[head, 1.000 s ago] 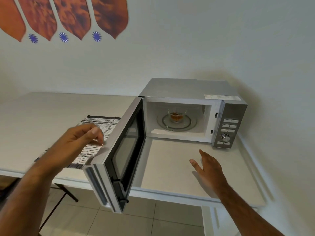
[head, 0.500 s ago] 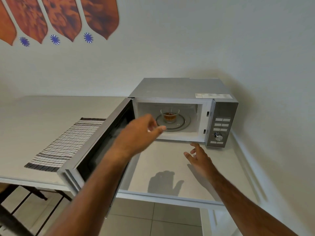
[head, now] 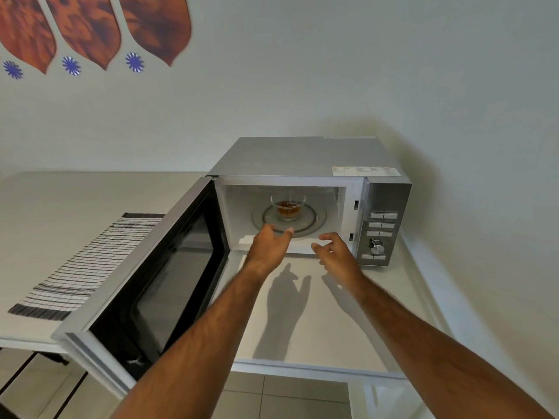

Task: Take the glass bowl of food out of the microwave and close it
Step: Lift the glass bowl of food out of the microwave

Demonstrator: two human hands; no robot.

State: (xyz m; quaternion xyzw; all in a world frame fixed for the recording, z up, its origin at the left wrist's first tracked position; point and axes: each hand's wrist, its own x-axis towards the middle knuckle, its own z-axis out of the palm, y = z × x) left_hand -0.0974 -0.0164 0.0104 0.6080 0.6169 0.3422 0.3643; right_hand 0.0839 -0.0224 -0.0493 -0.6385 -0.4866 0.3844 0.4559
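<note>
At the frame's left a striped mat (head: 81, 267) lies on the counter (head: 60, 207). The microwave (head: 305, 158) door (head: 157, 276) hangs open. In the centre, the left hand (head: 269, 247) and right hand (head: 335, 252), grips wide and empty, reach at the opening, short of the glass bowl (head: 288, 208) on the turntable (head: 314, 217) inside.

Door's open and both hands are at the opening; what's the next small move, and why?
Probably reach both hands further in to cup the glass bowl: it sits untouched on the turntable, while the left hand and right hand are open, short of it.
</note>
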